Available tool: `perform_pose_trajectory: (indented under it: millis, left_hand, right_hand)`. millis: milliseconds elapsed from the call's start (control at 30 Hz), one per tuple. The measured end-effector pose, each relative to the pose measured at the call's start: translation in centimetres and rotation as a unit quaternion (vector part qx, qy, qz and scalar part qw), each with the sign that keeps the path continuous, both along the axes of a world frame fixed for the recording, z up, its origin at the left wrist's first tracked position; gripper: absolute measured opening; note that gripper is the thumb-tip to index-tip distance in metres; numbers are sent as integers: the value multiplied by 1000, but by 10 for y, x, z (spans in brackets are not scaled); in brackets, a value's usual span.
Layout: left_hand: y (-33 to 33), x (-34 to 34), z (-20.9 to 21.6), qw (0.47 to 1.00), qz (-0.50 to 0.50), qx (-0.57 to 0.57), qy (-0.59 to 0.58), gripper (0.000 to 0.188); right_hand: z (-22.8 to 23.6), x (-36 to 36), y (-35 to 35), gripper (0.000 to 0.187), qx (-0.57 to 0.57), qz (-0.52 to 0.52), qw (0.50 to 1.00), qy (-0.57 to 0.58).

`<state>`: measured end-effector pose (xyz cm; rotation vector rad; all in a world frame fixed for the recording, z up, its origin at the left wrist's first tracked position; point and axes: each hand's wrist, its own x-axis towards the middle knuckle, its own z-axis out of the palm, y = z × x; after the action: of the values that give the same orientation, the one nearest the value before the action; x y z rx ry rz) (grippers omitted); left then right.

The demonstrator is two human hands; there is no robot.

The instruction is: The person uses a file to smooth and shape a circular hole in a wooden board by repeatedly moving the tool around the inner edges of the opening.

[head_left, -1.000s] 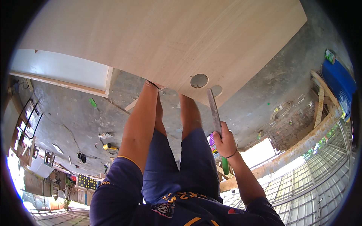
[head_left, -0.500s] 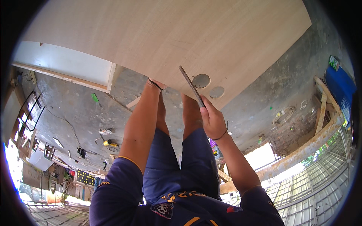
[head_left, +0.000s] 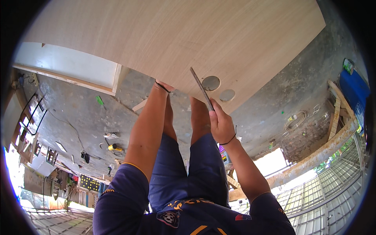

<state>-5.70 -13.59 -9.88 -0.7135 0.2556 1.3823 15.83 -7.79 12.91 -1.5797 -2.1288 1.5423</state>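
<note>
A large pale wooden panel (head_left: 156, 47) spreads across the upper part of the view. Near its lower edge, two round holes are cut close together: a bigger hole (head_left: 211, 83) and a smaller hole (head_left: 226, 95). My right hand (head_left: 224, 126) is closed around the lower end of a long, slim, dark file (head_left: 201, 87). The file slants up and left, and its tip appears over the panel to the left of the bigger hole; I cannot tell if it touches the wood. At the panel's near edge is my left hand (head_left: 166, 85), its fingers hidden from view.
A wood-framed white panel (head_left: 70, 64) lies at left. On the grey floor are a yellow tool (head_left: 115, 147), a green scrap (head_left: 100, 100) and a coiled cable (head_left: 295, 120). A blue object (head_left: 354, 96) stands at far right, near a timber frame (head_left: 335, 117).
The file and my right hand have shifted slightly to the right, with the tip a little higher. My left hand stays at the panel's edge. The whole view has drifted slightly.
</note>
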Motion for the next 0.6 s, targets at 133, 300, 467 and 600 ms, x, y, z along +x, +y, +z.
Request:
perform_pose_trajectory:
  millis: [133,300,467,600]
  left_hand:
    - [3,-1,2,999,-34,-25,31,59]
    - [3,1,-2,994,26,93,-43,65]
    - [4,0,-2,992,28,106,-61,63]
    - [6,1,2,990,32,123,-61,63]
  right_hand:
    - [1,-2,-3,40,-110,-8,992,-66]
    - [-1,-5,-6,39,-48,-20,998,-17]
    - [-1,-4,-4,39,-102,-18,993,-59]
    - [1,-3,-2,39,-71,-22,997,-27]
